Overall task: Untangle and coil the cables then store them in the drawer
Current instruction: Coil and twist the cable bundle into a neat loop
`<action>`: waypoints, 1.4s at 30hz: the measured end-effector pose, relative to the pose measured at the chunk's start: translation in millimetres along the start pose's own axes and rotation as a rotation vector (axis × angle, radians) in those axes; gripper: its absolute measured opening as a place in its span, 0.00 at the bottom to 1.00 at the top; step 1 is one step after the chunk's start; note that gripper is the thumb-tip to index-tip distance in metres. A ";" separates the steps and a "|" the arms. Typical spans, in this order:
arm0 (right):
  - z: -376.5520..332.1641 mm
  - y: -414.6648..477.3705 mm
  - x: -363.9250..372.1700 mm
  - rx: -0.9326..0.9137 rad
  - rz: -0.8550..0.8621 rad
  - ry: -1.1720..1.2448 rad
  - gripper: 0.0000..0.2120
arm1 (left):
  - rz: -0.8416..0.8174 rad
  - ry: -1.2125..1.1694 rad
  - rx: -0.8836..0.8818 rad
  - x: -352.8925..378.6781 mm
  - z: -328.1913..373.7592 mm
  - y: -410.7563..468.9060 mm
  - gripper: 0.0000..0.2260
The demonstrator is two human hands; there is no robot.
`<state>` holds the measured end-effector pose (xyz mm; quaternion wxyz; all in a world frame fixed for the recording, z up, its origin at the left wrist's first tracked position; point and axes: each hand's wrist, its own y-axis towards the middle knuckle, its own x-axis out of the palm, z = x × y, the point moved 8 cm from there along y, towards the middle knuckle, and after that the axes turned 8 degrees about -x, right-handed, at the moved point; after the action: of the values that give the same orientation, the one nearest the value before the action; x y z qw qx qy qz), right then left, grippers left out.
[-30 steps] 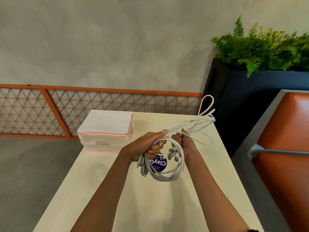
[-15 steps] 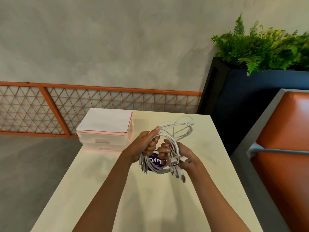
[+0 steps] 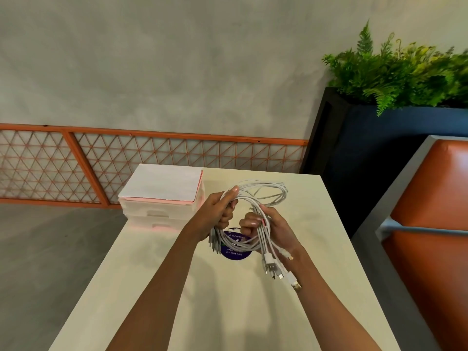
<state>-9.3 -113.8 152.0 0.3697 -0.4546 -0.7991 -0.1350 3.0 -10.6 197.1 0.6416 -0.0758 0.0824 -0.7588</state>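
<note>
Head view, looking down on a pale matte table [image 3: 228,312]. Bundle of white cables [image 3: 255,211], smooth and round in section, gathered into loose loops above the table centre. Left hand [image 3: 217,214] closed around the loops at their 9 o'clock side; right hand [image 3: 268,224] closed around strands at 3 o'clock, with plug ends [image 3: 276,267] hanging toward 5 o'clock. Round purple sticker [image 3: 234,253] lies on the table beneath. Translucent pink-edged drawer unit [image 3: 162,201], boxy with a flat white top, stands at 10 o'clock.
</note>
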 end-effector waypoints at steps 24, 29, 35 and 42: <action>-14.2 9.8 -19.9 0.361 0.119 -1.845 0.03 | 0.462 0.142 0.075 -34.1 -15.8 13.8 0.19; -43.3 0.8 39.9 0.017 -0.041 -1.581 0.14 | 0.490 0.226 0.067 -46.5 -27.5 15.6 0.19; -75.0 -5.1 73.3 -0.383 -0.031 -1.217 0.13 | 0.460 0.173 0.054 -57.5 -44.6 13.6 0.19; -129.5 -8.3 63.8 -0.712 0.136 -0.634 0.14 | 0.522 0.009 -0.181 -82.3 -106.6 14.3 0.19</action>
<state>24.4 -149.9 287.9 -0.0631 -0.6230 -0.7449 -0.2305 6.8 71.3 89.2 0.8056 -0.1057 0.1695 -0.5578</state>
